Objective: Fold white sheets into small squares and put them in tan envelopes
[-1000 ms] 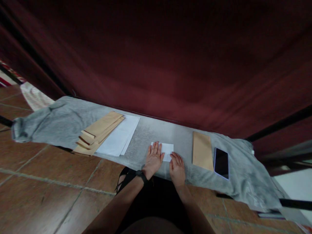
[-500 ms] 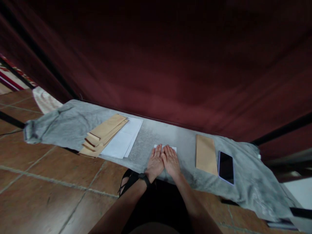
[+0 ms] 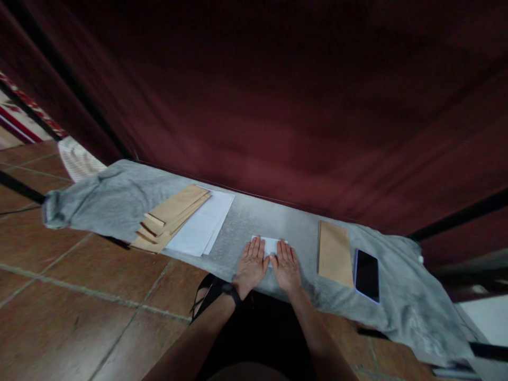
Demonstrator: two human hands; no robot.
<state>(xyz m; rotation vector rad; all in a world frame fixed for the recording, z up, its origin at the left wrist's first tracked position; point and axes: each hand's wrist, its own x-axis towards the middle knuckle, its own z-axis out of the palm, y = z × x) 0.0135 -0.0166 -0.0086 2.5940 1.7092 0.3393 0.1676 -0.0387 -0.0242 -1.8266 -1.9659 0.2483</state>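
A folded piece of white paper lies on the grey cloth in front of me, partly covered by both hands. My left hand rests flat on its left side, fingers stretched out, with a dark band at the wrist. On its right side my right hand lies flat too, fingers extended. The thumbs nearly meet at the paper's near part, and white paper shows between the hands. To the left, several brown paper envelopes overlap larger white sheets. A single brown envelope lies to the right.
A phone with a dark screen lies right of the single envelope. Grey cloth covers the narrow bench surface. Behind it hangs a dark red curtain. Black metal bars stand at the sides, above a tiled floor.
My right hand has slid right, away from the left hand, uncovering the middle of the white paper. My left hand stays in nearly the same place.
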